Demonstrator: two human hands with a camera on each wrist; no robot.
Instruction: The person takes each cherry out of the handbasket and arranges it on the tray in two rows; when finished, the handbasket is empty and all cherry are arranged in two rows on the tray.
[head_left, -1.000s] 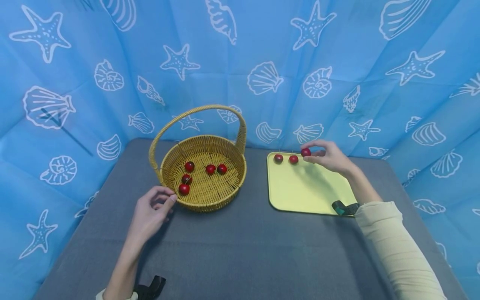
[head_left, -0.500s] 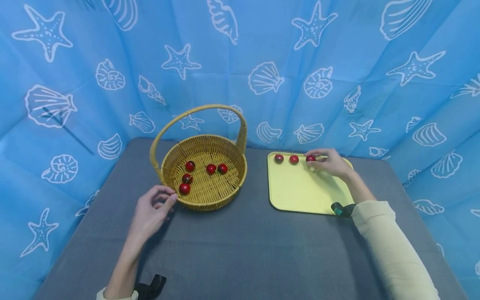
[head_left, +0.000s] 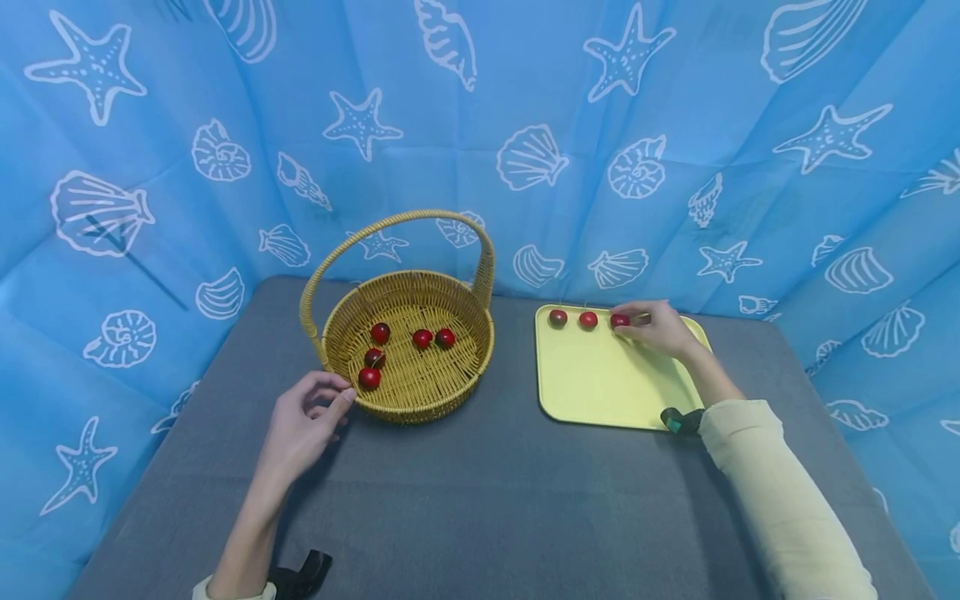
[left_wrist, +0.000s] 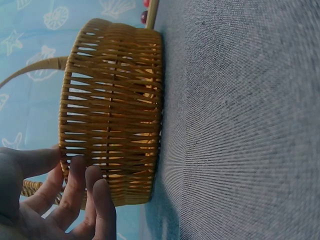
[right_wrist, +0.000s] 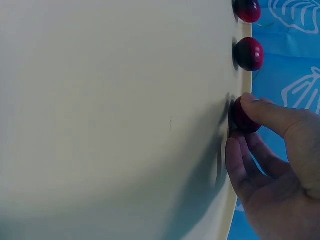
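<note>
At the far edge of the yellow tray, my right hand pinches a dark red cherry between thumb and fingers, right at the tray's surface. Two more cherries lie in line to its left, one nearer and one at the corner. On the left, my left hand holds the near-left rim of a wicker basket, thumb at the rim and fingers against the outer wall. Several cherries, among them a bright red cherry, lie on the basket's floor.
The basket's tall arched handle rises over its bowl. Grey cloth covers the table, and a blue curtain with white shells and starfish hangs behind it. Dark straps with camera mounts sit on both wrists.
My right hand has moved slightly right and down with the cherry, bringing it to the tray in line with the other two. My left hand stays at the basket rim.
</note>
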